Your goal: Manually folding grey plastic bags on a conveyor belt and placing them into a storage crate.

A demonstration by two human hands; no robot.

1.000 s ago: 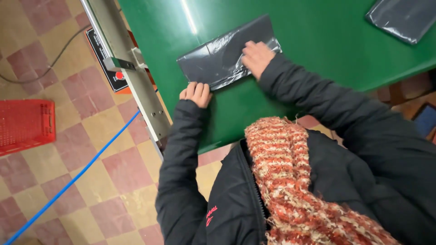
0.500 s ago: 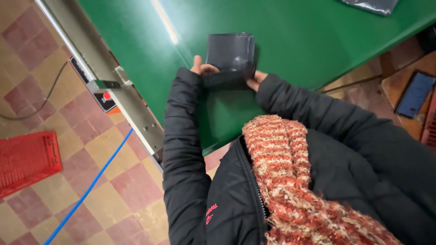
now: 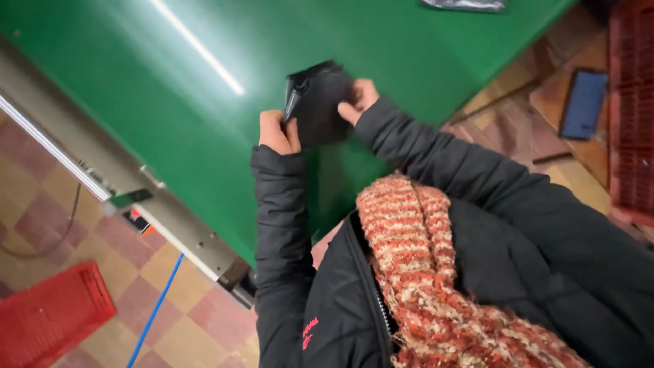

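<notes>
Head view: the folded dark bag (image 3: 319, 102) is held up over the green table (image 3: 170, 102), between both hands; left hand (image 3: 278, 131) pinches its lower-left edge; right hand (image 3: 360, 99) grips its right side; long axis roughly upright.

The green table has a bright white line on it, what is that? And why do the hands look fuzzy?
In the head view, the white streak is glare from a light reflecting off the shiny green table. Also in the head view, the left hand, right hand and dark folded bag look soft, likely motion blur; the knitted scarf shows its weave more clearly.
</notes>
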